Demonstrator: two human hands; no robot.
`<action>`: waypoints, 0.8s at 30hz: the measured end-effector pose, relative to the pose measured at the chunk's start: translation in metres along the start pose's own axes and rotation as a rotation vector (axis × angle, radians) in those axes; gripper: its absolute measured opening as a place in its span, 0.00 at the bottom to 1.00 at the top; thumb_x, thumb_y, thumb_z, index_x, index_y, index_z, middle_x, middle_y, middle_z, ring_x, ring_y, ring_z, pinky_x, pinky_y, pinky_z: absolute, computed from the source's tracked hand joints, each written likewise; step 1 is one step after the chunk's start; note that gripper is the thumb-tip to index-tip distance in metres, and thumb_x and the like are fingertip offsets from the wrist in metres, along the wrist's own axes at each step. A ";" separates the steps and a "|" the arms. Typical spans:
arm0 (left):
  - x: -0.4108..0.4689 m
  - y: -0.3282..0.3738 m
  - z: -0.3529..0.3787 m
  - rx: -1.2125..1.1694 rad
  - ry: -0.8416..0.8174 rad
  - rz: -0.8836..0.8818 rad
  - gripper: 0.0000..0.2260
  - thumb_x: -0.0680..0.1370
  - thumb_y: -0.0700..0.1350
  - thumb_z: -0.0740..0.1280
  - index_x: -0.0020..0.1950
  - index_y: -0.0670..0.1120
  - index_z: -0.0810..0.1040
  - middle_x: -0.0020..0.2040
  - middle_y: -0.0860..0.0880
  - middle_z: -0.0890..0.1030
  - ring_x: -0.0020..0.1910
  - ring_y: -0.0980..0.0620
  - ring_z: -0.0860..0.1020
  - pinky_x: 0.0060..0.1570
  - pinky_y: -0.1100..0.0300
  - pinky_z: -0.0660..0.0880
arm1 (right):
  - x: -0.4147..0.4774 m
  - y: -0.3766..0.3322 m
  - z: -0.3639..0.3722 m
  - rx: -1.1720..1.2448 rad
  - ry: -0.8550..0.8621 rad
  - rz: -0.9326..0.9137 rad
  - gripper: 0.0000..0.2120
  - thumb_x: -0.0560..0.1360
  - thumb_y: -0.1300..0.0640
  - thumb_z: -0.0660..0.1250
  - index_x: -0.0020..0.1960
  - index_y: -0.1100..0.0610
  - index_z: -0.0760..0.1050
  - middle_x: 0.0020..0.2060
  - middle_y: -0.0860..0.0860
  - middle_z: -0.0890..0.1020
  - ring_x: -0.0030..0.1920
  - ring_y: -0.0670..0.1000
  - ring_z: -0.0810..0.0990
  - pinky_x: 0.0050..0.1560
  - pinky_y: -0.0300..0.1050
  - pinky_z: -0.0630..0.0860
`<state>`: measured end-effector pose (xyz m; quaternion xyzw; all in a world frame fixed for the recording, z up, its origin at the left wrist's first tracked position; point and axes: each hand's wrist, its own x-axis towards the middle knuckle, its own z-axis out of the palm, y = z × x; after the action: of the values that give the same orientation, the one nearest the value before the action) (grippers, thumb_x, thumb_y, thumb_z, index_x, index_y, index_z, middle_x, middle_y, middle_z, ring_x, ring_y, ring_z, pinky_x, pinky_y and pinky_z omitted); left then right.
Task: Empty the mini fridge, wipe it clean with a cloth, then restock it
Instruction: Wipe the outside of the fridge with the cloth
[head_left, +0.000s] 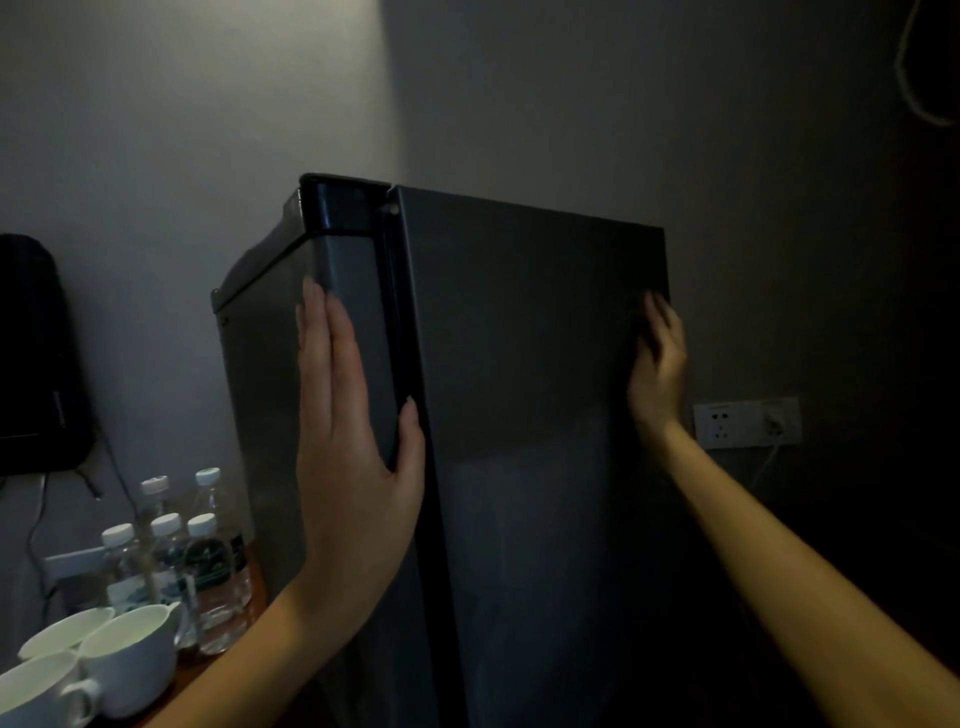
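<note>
Dark grey, smooth-sided metal mini fridge (519, 338), upright, seen from its hinge side. Its round-topped door (260, 395) faces left and lies against the cabinet along a black gasket seam. The left hand (348, 441) lies flat on the door's edge, fingers (317, 338) straight and together, thumb at the seam, holding nothing. The right hand (657, 364), blurred, curls its fingers round the fridge's rear edge.

Left of the fridge and low stand five clear plastic water bottles with white caps (208, 561). Nearer the viewer are three glossy white ceramic cups (124, 654). Right of the fridge is a white wall socket (745, 422) with a plug in it.

Stage: uncertain. The interior is hidden and no cloth is visible. The bottles standing outside suggest either that emptying is done or that restocking is still to come.
</note>
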<state>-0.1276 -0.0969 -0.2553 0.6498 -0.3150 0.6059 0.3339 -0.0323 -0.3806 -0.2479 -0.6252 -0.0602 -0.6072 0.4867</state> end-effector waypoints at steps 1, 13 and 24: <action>0.000 0.000 0.001 -0.002 -0.004 0.000 0.34 0.76 0.33 0.65 0.77 0.34 0.50 0.79 0.38 0.49 0.78 0.47 0.49 0.75 0.65 0.48 | -0.005 -0.011 0.005 -0.016 -0.013 -0.076 0.25 0.79 0.73 0.53 0.74 0.60 0.65 0.74 0.56 0.63 0.74 0.51 0.61 0.75 0.47 0.59; 0.000 -0.002 0.001 -0.013 0.000 0.014 0.32 0.78 0.35 0.63 0.77 0.34 0.50 0.79 0.39 0.48 0.79 0.50 0.47 0.75 0.64 0.47 | 0.042 0.036 -0.014 0.007 0.027 0.213 0.23 0.81 0.70 0.52 0.75 0.60 0.61 0.74 0.57 0.62 0.74 0.55 0.61 0.75 0.46 0.56; 0.001 0.000 0.000 -0.020 0.009 0.003 0.34 0.75 0.37 0.63 0.77 0.35 0.51 0.79 0.39 0.50 0.78 0.50 0.49 0.74 0.68 0.48 | -0.063 0.014 -0.019 -0.053 -0.288 -0.299 0.27 0.76 0.71 0.54 0.73 0.58 0.66 0.75 0.54 0.64 0.75 0.52 0.62 0.76 0.45 0.57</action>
<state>-0.1276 -0.0971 -0.2539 0.6432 -0.3204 0.6062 0.3408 -0.0529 -0.3683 -0.3111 -0.7023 -0.2051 -0.5784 0.3608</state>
